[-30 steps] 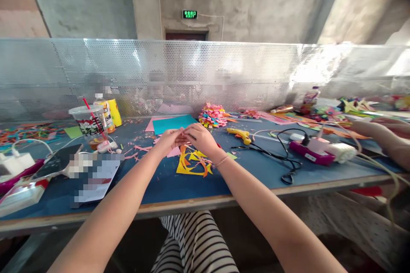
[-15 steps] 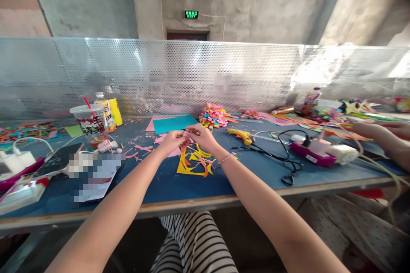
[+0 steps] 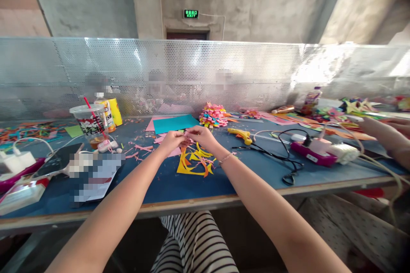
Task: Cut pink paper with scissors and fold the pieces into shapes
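Note:
My left hand (image 3: 173, 141) and my right hand (image 3: 201, 136) meet fingertip to fingertip above the blue table. Both are closed in a pinch, and what lies between the fingers is too small to make out. Just below them lie yellow and orange paper scraps (image 3: 192, 169). Behind my hands is a teal paper sheet (image 3: 174, 124), with pink paper (image 3: 154, 124) partly under it. A pile of folded pink, yellow and blue paper pieces (image 3: 212, 116) stands behind my right hand.
A yellow glue gun (image 3: 240, 135) and black cables (image 3: 272, 153) lie to the right, near a magenta power strip (image 3: 312, 153). On the left are a plastic cup (image 3: 91, 126), a bottle (image 3: 107, 113) and a phone (image 3: 98, 179). Another person's hand (image 3: 374, 130) is at far right.
My fingertips have shifted slightly against each other, and the small dark bit above them no longer shows. The other person's hand at far right has moved a little.

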### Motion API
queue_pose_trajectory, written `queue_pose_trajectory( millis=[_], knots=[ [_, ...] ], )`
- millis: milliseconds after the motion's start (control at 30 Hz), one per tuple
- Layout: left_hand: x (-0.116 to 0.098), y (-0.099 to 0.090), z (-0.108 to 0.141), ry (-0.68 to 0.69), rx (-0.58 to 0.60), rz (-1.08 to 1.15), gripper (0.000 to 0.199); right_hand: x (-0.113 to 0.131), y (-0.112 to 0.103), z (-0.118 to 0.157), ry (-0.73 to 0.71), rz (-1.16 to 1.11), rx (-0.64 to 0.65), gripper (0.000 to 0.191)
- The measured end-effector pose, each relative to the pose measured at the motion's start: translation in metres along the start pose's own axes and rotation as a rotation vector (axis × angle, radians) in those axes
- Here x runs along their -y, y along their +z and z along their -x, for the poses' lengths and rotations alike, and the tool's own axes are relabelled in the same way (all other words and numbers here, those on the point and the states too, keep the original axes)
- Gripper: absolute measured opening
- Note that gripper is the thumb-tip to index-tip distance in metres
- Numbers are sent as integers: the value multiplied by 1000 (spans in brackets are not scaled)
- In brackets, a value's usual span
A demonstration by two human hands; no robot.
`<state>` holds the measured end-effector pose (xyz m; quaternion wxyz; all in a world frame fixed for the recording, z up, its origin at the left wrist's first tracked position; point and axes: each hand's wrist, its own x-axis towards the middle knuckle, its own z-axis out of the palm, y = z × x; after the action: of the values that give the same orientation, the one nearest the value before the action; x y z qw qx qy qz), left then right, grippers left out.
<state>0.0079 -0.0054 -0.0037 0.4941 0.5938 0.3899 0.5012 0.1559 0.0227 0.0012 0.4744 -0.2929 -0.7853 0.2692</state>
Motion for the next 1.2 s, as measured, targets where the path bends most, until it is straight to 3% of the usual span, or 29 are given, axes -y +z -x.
queue_pose_trajectory(
  millis=[367, 567, 967, 1200],
  knots=[
    [0, 1, 1, -26, -4, 86, 14, -5, 6, -1, 132, -304, 54, 15],
    [1, 1, 0, -18, 1, 140, 13, 1, 7, 2, 128, -380, 58, 16],
    [-2, 5, 3, -13, -51, 42, 18, -7, 9, 0, 202, -557, 47, 10],
    [5, 2, -1, 63, -91, -70, 23, -3, 12, 2, 216, -617, 33, 6]
  ],
)
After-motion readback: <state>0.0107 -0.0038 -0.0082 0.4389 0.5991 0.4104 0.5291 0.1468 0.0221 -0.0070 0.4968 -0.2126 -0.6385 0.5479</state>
